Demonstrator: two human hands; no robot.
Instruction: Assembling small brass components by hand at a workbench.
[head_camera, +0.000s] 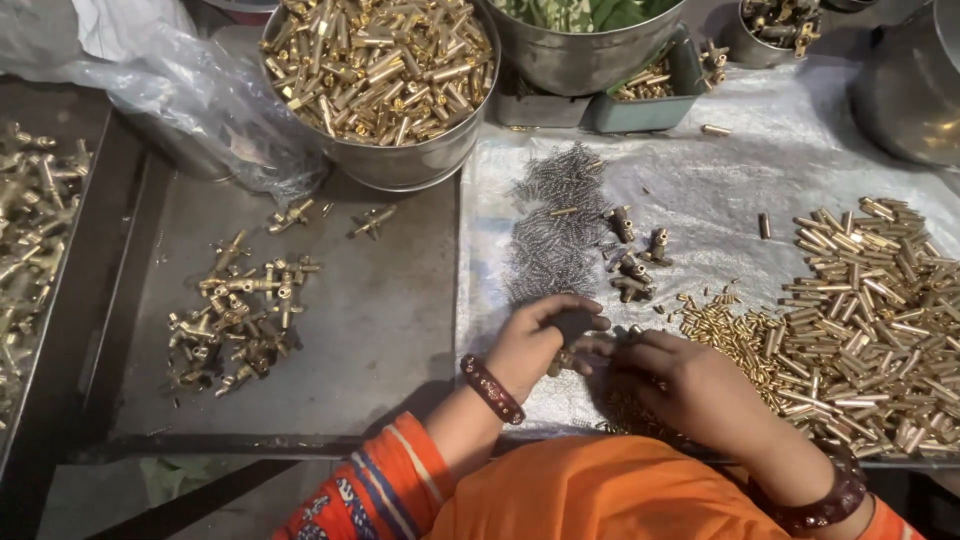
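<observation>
Centrally, near the lower edge of the view, the left hand (535, 340) and the right hand (690, 385) meet over a crinkled sheet of clear plastic (720, 190); both wrists carry dark red patterned bangles. The left fingers (575, 322) are curled together around a small dark part with a small brass fitting (562, 362) showing just beneath it, while the right fingers reach in toward the same spot, their tips touching it; whether they pinch anything cannot be told. Just beyond the hands lies a heap of thin grey wire springs (555, 235), with a few stubby brass valve bodies (632, 265) beside it. To the right spreads a broad pile of short brass tubes (875, 310), and smaller brass pins (730, 335) sit close against the right hand. On the grey metal tray (400, 320) to the left rests a cluster of assembled brass tap fittings (240, 310). Far behind stands a steel bowl heaped with brass parts (380, 70). Judged risks: a spring could slip from the fingers and vanish among the loose pins; the right forearm, lying close to the tube pile, could sweep tubes off the near edge.
</observation>
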